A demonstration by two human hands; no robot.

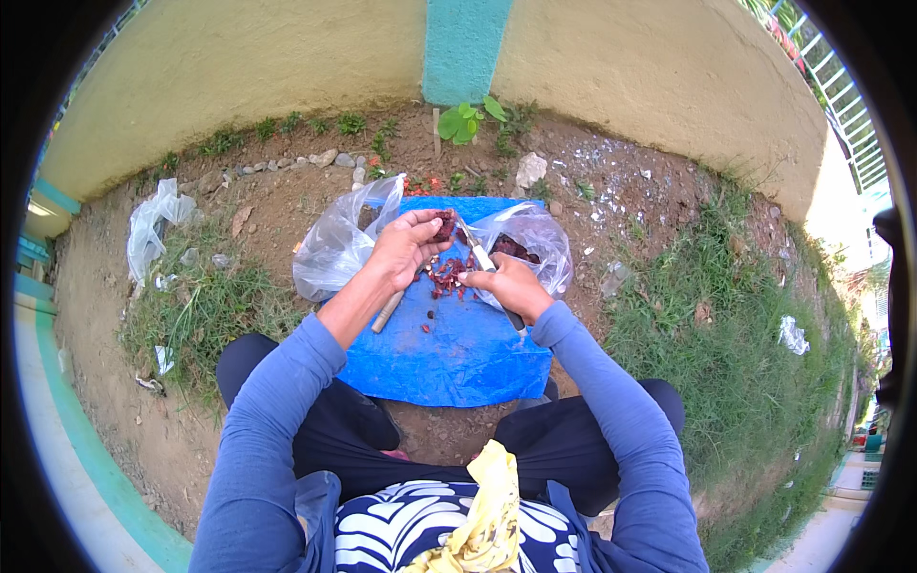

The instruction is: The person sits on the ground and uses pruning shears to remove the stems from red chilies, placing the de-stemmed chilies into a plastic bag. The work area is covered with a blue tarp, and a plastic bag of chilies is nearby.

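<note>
My left hand (410, 247) holds a dark red, rough lump (444, 223) between thumb and fingers, over the far part of a blue plastic sheet (444, 358). In my right hand (514, 281) is a knife (482, 256) with a white and black handle, its blade pointing up to the lump and close beside it. Red and pale scraps (448, 278) lie in a small heap beneath my hands. A wooden handle (387, 312) rests on the sheet below my left wrist; its other end is hidden.
A clear plastic bag (326, 261) stands left of my hands. Another clear bag (557, 247), right, contains dark red lumps (514, 248). Beyond are a pale rock (531, 170), a leafy seedling (458, 123) and a beige wall (286, 64). Grass (688, 301) grows at both sides.
</note>
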